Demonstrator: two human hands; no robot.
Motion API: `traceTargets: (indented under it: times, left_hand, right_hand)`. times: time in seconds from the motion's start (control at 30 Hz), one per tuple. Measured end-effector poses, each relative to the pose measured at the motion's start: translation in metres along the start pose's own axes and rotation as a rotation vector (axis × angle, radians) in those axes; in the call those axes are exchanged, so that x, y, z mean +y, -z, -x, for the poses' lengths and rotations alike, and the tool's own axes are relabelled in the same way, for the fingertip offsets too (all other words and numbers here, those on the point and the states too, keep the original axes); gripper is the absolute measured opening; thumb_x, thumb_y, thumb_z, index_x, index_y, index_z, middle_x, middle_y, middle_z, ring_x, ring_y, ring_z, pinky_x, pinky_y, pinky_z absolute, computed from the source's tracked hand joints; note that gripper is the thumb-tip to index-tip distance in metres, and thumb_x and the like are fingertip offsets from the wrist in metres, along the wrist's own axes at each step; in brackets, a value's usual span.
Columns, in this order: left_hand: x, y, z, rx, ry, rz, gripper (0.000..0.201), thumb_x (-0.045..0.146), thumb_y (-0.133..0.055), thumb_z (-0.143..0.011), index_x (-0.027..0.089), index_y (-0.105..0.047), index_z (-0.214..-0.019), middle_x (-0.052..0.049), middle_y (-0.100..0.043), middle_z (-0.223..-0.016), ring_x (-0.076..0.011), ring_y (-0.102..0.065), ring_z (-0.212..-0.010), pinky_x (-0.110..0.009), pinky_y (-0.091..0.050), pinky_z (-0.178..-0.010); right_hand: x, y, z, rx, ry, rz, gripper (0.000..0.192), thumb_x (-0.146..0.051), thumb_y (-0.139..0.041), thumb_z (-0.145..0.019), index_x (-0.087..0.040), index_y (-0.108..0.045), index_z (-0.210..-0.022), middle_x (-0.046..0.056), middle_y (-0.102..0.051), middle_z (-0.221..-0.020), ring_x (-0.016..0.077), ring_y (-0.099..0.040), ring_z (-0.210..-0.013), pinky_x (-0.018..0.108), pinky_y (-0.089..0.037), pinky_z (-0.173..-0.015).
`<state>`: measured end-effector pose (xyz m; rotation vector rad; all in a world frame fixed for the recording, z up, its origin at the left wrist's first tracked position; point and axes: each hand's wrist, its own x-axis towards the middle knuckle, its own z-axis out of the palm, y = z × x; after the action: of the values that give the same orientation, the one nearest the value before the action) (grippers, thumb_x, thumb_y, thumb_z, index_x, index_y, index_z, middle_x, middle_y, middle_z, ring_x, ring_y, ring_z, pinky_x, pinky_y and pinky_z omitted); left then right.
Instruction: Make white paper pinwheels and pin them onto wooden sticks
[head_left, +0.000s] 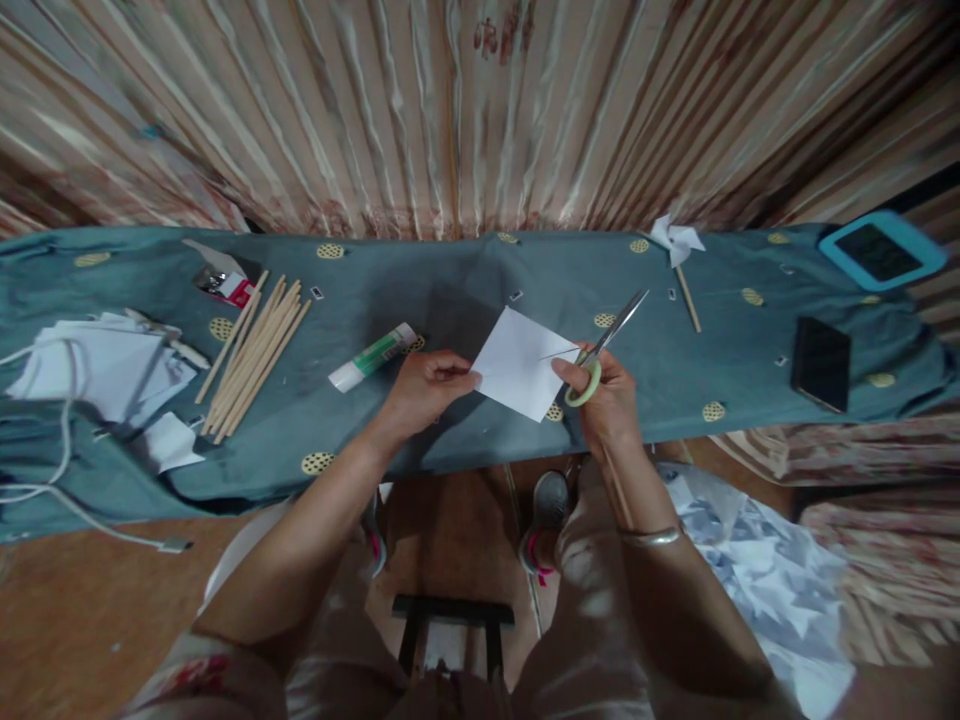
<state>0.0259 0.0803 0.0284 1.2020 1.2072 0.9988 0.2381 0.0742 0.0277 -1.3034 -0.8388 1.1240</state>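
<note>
We've got a square of white paper (521, 365) up in front of us, held just above the near part of the worktop (735, 360). Our left hand (427, 390) has the left corner pinched between thumb and fingers. Our right hand (606, 390) is doing double duty: fingers curled round the scissors (613, 330), thumb on the paper's right corner, blades aimed up and away. There's a thin slit (555, 353) running in from that corner, so we'd say we're mid-snipping, between cuts. Best guess, another cut would call for turning the sheet to a fresh corner, letting the right thumb off, and swinging the blades round while the left pinch stays firm. The glue stick (373, 357) and wooden sticks (259, 360) lie off to the left, and a pinwheel (679, 240) to the right.
</note>
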Motion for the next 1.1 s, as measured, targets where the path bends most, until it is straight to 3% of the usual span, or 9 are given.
traceTargets:
  times: [0.17, 0.23, 0.3, 0.4, 0.53, 0.73, 0.83, 0.97, 1.1]
  left_hand:
    - [0.003, 0.001, 0.001, 0.106, -0.056, 0.104, 0.018, 0.036, -0.078, -0.066, 0.020, -0.075, -0.073, -0.003, -0.072, -0.076, -0.0176, -0.064, -0.076, -0.027, -0.049, -0.072]
    - [0.000, -0.007, 0.004, 0.064, -0.047, 0.226, 0.029, 0.043, -0.077, -0.069, 0.021, -0.076, -0.089, -0.005, -0.074, -0.095, -0.0206, -0.066, -0.092, -0.030, -0.050, -0.082]
    - [-0.005, -0.019, 0.009, -0.049, 0.011, 0.334, 0.038, 0.046, -0.077, -0.069, 0.022, -0.074, -0.099, -0.006, -0.073, -0.108, -0.0223, -0.065, -0.101, -0.031, -0.051, -0.085]
    - [-0.013, -0.039, 0.014, -0.097, 0.114, 0.432, 0.038, 0.048, -0.080, -0.065, 0.020, -0.075, -0.090, -0.007, -0.075, -0.098, -0.0214, -0.067, -0.093, -0.031, -0.053, -0.080]
    - [-0.017, -0.051, 0.014, 0.067, 0.150, 0.478, 0.039, 0.036, -0.086, -0.057, 0.015, -0.074, -0.087, -0.009, -0.075, -0.095, -0.0218, -0.068, -0.085, -0.034, -0.054, -0.079]
    - [-0.011, -0.034, 0.004, 0.221, 0.049, 0.471, 0.032, 0.027, -0.083, -0.057, 0.013, -0.073, -0.084, -0.007, -0.075, -0.088, -0.0195, -0.068, -0.079, -0.034, -0.054, -0.081]
    - [-0.002, -0.018, -0.001, 0.303, -0.001, 0.470, 0.029, 0.026, -0.080, -0.060, 0.014, -0.071, -0.084, -0.006, -0.075, -0.088, -0.0194, -0.069, -0.080, -0.033, -0.054, -0.079]
    - [0.004, -0.004, -0.006, 0.366, -0.092, 0.463, 0.025, 0.026, -0.080, -0.060, 0.017, -0.070, -0.081, -0.004, -0.074, -0.088, -0.0191, -0.069, -0.081, -0.032, -0.054, -0.078]
    - [0.002, -0.001, -0.009, 0.372, -0.127, 0.449, 0.017, 0.026, -0.078, -0.062, 0.018, -0.070, -0.075, -0.002, -0.074, -0.084, -0.0178, -0.068, -0.077, -0.032, -0.054, -0.076]
  right_hand:
    - [-0.001, 0.001, -0.005, 0.062, -0.030, -0.112, 0.031, -0.026, -0.083, -0.052, -0.022, -0.063, -0.076, -0.005, -0.063, -0.071, 0.0118, -0.057, -0.064, 0.027, -0.048, -0.063]
    - [0.000, 0.000, -0.006, 0.071, -0.027, -0.136, 0.030, -0.026, -0.082, -0.053, -0.023, -0.063, -0.075, -0.005, -0.064, -0.072, 0.0130, -0.059, -0.067, 0.028, -0.049, -0.065]
    - [0.002, -0.002, -0.005, 0.052, -0.031, -0.137, 0.029, -0.027, -0.082, -0.055, -0.023, -0.062, -0.075, -0.004, -0.066, -0.074, 0.0140, -0.060, -0.069, 0.030, -0.050, -0.067]
    - [0.005, -0.006, -0.002, -0.002, -0.035, -0.105, 0.028, -0.031, -0.080, -0.059, -0.023, -0.060, -0.077, -0.004, -0.066, -0.074, 0.0144, -0.061, -0.067, 0.031, -0.050, -0.066]
    - [0.007, -0.013, 0.005, -0.064, -0.079, -0.125, 0.031, -0.034, -0.082, -0.058, -0.023, -0.061, -0.077, -0.005, -0.066, -0.070, 0.0134, -0.059, -0.060, 0.029, -0.047, -0.061]
    - [-0.002, -0.016, 0.016, -0.205, -0.112, 0.018, 0.040, -0.052, -0.082, -0.060, -0.021, -0.065, -0.080, -0.003, -0.065, -0.063, 0.0118, -0.058, -0.056, 0.026, -0.045, -0.056]
    - [-0.009, -0.015, 0.025, -0.398, -0.147, 0.108, 0.046, -0.062, -0.076, -0.065, -0.021, -0.066, -0.085, 0.001, -0.069, -0.069, 0.0146, -0.064, -0.062, 0.029, -0.051, -0.062]
    - [-0.012, -0.014, 0.037, -0.664, -0.236, 0.184, 0.047, -0.061, -0.075, -0.067, -0.019, -0.068, -0.086, 0.001, -0.068, -0.068, 0.0137, -0.062, -0.061, 0.029, -0.053, -0.062]
    - [-0.010, -0.017, 0.044, -0.782, -0.336, 0.217, 0.045, -0.055, -0.082, -0.062, -0.018, -0.067, -0.083, -0.002, -0.063, -0.063, 0.0103, -0.057, -0.057, 0.025, -0.051, -0.057]
